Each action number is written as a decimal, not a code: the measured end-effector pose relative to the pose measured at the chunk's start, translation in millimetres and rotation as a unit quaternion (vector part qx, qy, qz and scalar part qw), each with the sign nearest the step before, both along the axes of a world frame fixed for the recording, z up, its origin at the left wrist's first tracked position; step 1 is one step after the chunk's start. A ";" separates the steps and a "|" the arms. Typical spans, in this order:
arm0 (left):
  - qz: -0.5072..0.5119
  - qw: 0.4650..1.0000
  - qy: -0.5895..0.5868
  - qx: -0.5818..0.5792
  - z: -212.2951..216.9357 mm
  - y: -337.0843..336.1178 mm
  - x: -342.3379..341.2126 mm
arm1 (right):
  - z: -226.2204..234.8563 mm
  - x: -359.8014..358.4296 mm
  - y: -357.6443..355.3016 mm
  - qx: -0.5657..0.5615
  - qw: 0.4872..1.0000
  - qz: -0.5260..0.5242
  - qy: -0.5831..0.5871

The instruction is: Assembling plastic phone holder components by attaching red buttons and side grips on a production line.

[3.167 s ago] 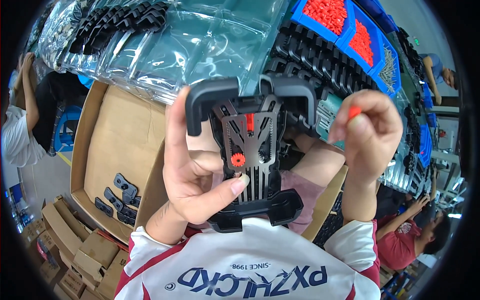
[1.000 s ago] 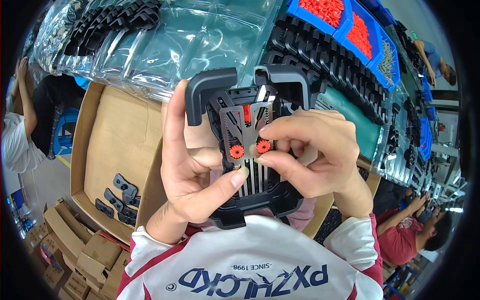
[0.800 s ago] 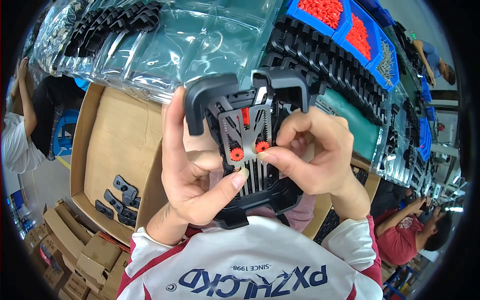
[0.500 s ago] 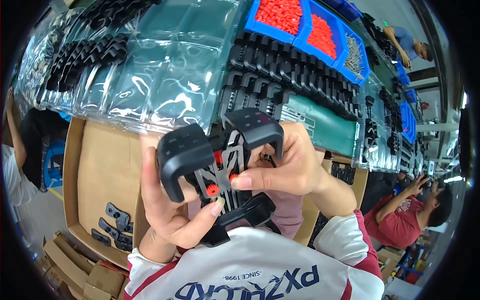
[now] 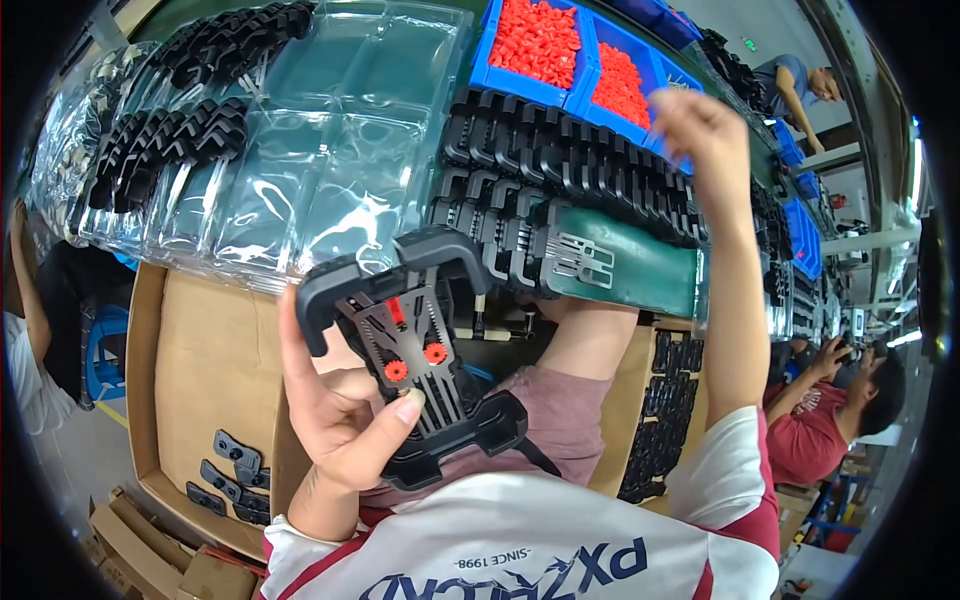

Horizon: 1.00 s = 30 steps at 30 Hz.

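Black plastic bracket [image 5: 415, 345] fills the left hand [image 5: 342, 425], probably angled to expose round red gears [image 5: 435, 354]; blurred right hand [image 5: 706, 132], two o'clock, contents unclear.

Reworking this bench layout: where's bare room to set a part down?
Free: the green tabletop right of the slotted metal plate, below the black bracket rows; also the cardboard box floor, above its black pieces. Crowded: the bracket rows, up against the blue bins, with the right hand near those.
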<state>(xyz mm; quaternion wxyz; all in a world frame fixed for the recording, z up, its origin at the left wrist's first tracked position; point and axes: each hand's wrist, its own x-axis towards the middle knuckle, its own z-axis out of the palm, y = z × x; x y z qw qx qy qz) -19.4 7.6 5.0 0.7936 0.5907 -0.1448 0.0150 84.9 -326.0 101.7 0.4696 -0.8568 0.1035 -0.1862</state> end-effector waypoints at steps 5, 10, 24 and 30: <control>-0.037 0.994 0.009 -0.104 -1.1 0.8 -0.2 | -20.0 69.0 -149.4 -0.216 0.962 -0.162 0.034; -0.032 0.997 0.005 -0.065 -2.6 -0.2 -4.0 | -42.6 98.7 -175.9 -0.306 0.893 -0.212 0.255; -0.032 0.994 0.041 -0.092 0.4 -3.5 -7.1 | -20.3 78.3 -177.0 -0.008 0.971 -0.198 0.137; -0.043 0.990 0.069 -0.111 3.7 0.5 -10.2 | -21.0 68.2 -200.4 0.174 0.965 -0.183 0.074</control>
